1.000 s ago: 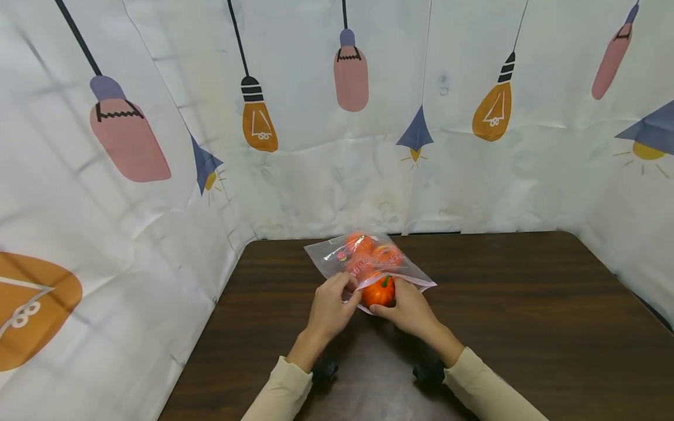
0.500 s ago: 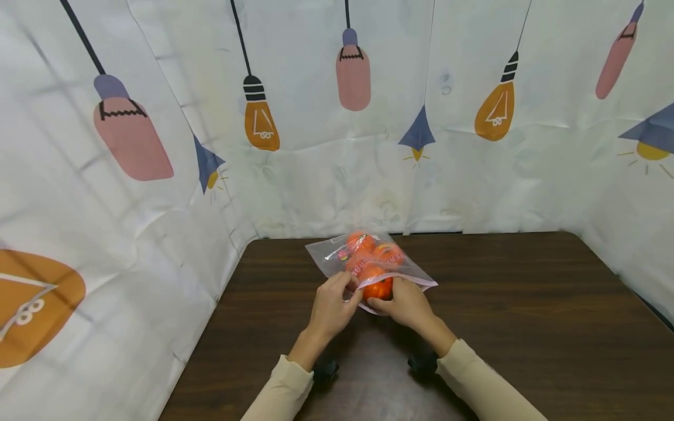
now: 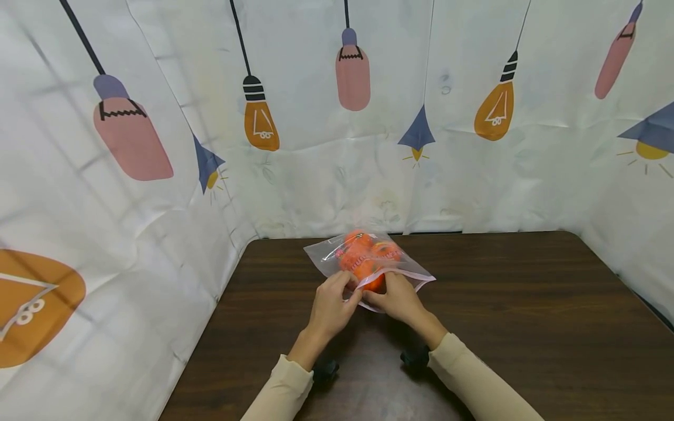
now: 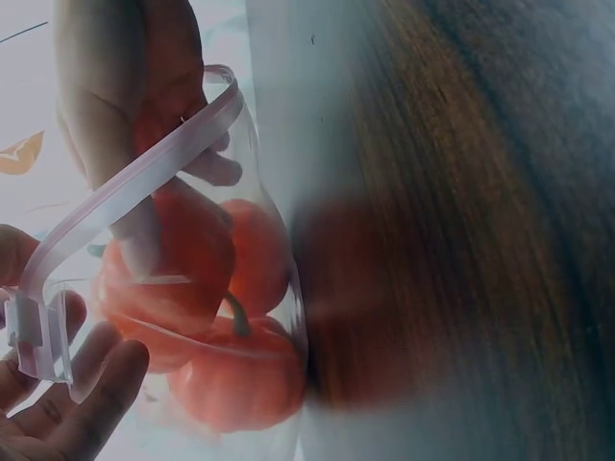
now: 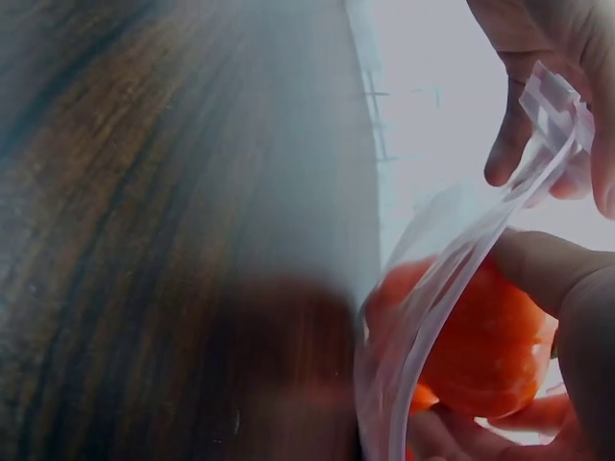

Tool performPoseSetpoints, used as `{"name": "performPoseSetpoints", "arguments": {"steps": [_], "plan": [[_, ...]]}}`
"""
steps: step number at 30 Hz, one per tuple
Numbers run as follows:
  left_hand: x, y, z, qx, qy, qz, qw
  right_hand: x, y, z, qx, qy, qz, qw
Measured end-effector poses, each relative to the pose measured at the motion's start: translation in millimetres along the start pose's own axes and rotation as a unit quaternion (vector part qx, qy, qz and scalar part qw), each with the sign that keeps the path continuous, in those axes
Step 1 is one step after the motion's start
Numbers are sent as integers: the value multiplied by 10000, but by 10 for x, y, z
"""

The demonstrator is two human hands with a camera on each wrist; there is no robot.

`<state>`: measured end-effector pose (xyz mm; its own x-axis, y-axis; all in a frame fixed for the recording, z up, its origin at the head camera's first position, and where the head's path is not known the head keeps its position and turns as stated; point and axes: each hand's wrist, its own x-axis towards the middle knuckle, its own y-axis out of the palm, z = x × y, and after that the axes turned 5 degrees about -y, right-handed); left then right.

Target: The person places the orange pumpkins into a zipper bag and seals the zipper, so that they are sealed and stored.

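A clear zip bag with a pale pink zip edge lies on the table, its mouth towards me. Inside are several small orange pumpkins, green stems showing on some. My left hand pinches the bag's left edge near the zip slider. At the bag's mouth my right hand grips a pumpkin, with thumb and fingers around it and the fingers inside the bag. Through the film in the left wrist view, that pumpkin touches or nearly touches another pumpkin.
The dark wood-grain table extends on both sides of the bag. A white curtain printed with lamps hangs behind it and along the left. Dark wrist devices sit under both wrists.
My right hand has pushed the gripped pumpkin forward and slightly left, from the bag's mouth deeper inside. The pumpkins within have shifted a little. My left hand keeps its pinch on the edge.
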<state>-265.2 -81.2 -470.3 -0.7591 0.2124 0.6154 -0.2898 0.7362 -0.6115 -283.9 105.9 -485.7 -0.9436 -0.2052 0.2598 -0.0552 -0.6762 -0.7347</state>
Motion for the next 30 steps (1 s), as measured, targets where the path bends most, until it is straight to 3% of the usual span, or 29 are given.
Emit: {"name": "performPoseSetpoints", "arguments": {"steps": [11, 20, 27, 30], "plan": [[5, -18, 1, 69, 67, -40, 9999, 70, -7, -21, -18, -115, 173, 9998], [8, -21, -6, 92, -21, 73, 9999, 46, -32, -88, 2, 218, 519, 9984], [10, -12, 2, 73, -72, 145, 9998, -5, -77, -99, 181, 406, 175, 9989], [5, -10, 2, 94, -35, 133, 9999, -23, -99, -93, 156, 290, -137, 9994]]}}
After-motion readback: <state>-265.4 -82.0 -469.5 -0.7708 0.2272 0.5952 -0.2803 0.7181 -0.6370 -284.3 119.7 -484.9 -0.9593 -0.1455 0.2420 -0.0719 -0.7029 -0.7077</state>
